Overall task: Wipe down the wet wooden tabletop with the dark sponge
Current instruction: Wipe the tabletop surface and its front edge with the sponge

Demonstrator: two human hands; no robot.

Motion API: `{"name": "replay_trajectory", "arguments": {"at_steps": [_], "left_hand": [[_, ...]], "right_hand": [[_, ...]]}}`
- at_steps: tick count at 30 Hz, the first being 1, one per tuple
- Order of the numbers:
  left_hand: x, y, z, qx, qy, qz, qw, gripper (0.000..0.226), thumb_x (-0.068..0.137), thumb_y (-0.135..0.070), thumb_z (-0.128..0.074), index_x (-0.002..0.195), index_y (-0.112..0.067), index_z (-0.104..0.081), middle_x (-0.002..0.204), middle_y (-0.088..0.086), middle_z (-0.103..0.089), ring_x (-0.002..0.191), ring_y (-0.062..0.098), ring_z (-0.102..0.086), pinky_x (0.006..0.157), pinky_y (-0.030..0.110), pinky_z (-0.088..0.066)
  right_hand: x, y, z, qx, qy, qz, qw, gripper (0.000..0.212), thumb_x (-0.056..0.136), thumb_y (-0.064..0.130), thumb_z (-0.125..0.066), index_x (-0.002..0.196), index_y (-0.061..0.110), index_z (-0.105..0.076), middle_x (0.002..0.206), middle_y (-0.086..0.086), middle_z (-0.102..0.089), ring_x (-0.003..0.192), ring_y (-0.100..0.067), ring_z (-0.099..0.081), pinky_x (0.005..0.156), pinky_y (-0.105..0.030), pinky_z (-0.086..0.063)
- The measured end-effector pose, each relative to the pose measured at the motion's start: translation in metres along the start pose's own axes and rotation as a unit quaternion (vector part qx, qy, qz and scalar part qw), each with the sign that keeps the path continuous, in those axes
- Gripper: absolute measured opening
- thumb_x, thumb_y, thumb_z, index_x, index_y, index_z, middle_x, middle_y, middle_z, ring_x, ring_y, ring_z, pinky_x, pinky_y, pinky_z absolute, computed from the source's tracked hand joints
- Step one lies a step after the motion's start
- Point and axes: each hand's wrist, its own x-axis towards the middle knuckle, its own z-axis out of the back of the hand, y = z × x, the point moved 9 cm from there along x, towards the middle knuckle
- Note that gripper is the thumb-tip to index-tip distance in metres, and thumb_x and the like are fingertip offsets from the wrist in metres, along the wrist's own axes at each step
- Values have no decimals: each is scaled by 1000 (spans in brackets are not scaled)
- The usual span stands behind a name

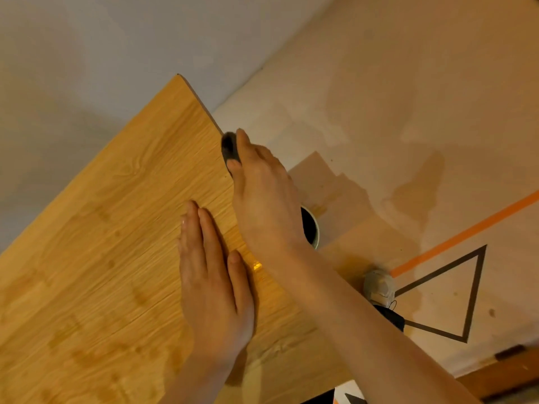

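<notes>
- The dark sponge (228,147) is gripped by the right hand (264,193), fingers curled over its top and the thumb against its near end.
- The sponge is held at the far right edge of the wooden counter (102,228), right at the rim, with most of it hidden behind the fingers.
- What shows of the sponge is a black, rounded block; its texture is blurred.
- The left hand (213,275) is laid flat on the counter, fingers straight and close together, palm down, nothing held; it lies nearer the camera than the sponge, just beside the right forearm.
- The counter's light oak-grain surface is marked by darker damp patches toward the lower left, and a small bright glint is seen beside the left hand's fingers.
- Below the counter's edge, a dark round container (310,228) with a pale rim is partly covered by the right wrist.
- On the pale floor (408,97) are seen wet stains, an orange tape line (466,231), a dark taped triangle (455,298) and a grey shoe (379,287).
</notes>
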Motion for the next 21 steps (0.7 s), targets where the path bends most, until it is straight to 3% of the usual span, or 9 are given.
{"name": "replay_trajectory", "arguments": {"at_steps": [4,6,8,11,13,17,21], "left_hand": [[-3,1,-1,7,11,-7,1000,59,109,-35,-17,161,-9,-5,170,6,1,158,22,0,127,40,-6],[-3,1,-1,1,14,-11,1000,60,108,-30,-21,160,-5,-8,170,9,-1,158,23,-1,128,40,-6],[-1,2,0,-7,19,-3,1000,60,107,-29,-23,159,-3,-10,170,10,-2,158,22,0,128,38,-5],[1,0,5,-38,35,6,999,62,105,-29,-26,159,-3,-12,170,9,-2,158,20,1,128,37,-4],[2,1,11,-93,47,15,994,66,105,-37,-30,161,-10,-9,170,-2,2,157,13,4,127,32,-3],[17,25,28,-136,47,26,989,70,103,-53,-32,162,-27,-6,167,-23,6,154,1,6,126,36,-9],[50,88,44,-110,15,56,992,69,103,-45,-35,162,-18,-12,169,-15,1,155,3,3,128,42,-9]], "right_hand": [[-49,-22,11,73,26,-31,996,48,101,30,-37,148,21,-33,139,2,-51,125,-15,-51,95,-35,-50],[-88,-40,24,91,26,-76,993,48,98,37,-36,146,30,-36,137,11,-52,125,-6,-51,98,-26,-48],[-100,-44,29,80,13,-89,993,49,96,37,-38,145,28,-40,137,11,-53,125,-4,-51,100,-20,-44],[-66,-24,20,52,1,-71,996,45,100,25,-42,145,19,-41,135,2,-55,121,-13,-54,99,-32,-48],[-26,-6,8,36,7,-50,998,44,102,23,-40,146,17,-38,134,-2,-55,120,-17,-54,98,-36,-46],[50,18,-12,52,55,-33,997,34,103,21,-40,135,15,-50,111,-10,-66,100,-26,-62,85,-41,-50],[54,14,-6,103,50,-31,993,28,101,17,-47,125,14,-61,100,-9,-70,91,-24,-65,81,-35,-52]]}}
